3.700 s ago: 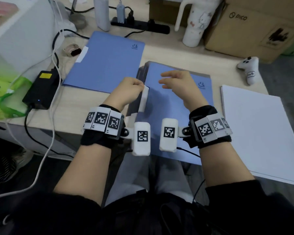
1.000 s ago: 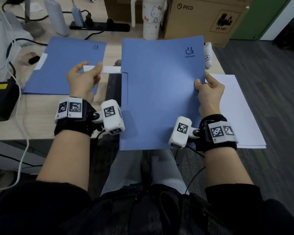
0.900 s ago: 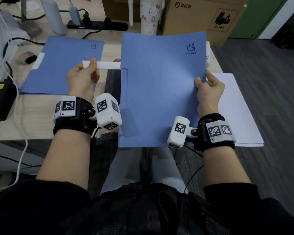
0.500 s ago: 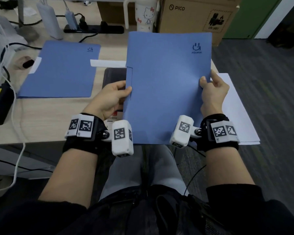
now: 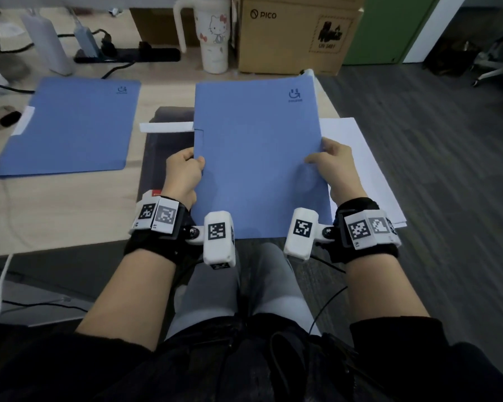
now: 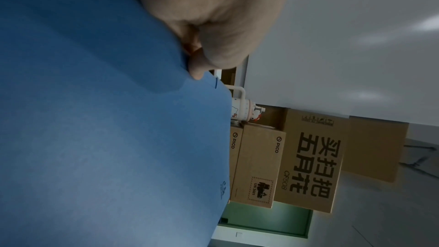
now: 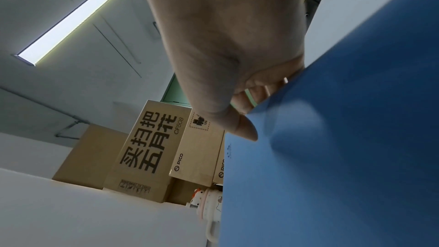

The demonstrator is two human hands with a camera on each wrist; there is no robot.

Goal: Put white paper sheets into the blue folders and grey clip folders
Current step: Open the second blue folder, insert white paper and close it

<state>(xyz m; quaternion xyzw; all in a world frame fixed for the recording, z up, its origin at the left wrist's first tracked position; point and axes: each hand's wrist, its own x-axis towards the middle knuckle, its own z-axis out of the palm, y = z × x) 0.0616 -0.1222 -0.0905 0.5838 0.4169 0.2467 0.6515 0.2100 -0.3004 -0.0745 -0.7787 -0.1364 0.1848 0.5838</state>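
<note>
Folder, blue (image 5: 259, 158), head view: held closed and raised off the desk (image 5: 55, 210) between both hands. Left hand (image 5: 183, 175) grips the left edge below the tab notch, thumb on the front cover, fingers hidden behind. Right hand (image 5: 336, 169) grips the right edge, thumb laid on the cover. Stack of white paper sheets (image 5: 363, 163) lies just right of the folder, partly under it. Second blue folder (image 5: 70, 126) lies flat on the desk to the left, a white slip showing at its left edge. Dark grey clip folder (image 5: 169, 132) lies beneath the held folder, a white strip (image 5: 166, 127) across it.

Left wrist view: thumb and fingers pinch the folder (image 6: 106, 119) edge; cardboard boxes (image 6: 308, 159) and a mug stand beyond.

Right wrist view: thumb presses the cover (image 7: 344, 147), fingers curl behind the edge.

Step in hand, as judged: readying this folder for filling; whether it holds any sheet cannot be told. Next move likely calls for setting it down or parting the covers at the right edge, then freeing the right hand to lift sheets from the stack.
</note>
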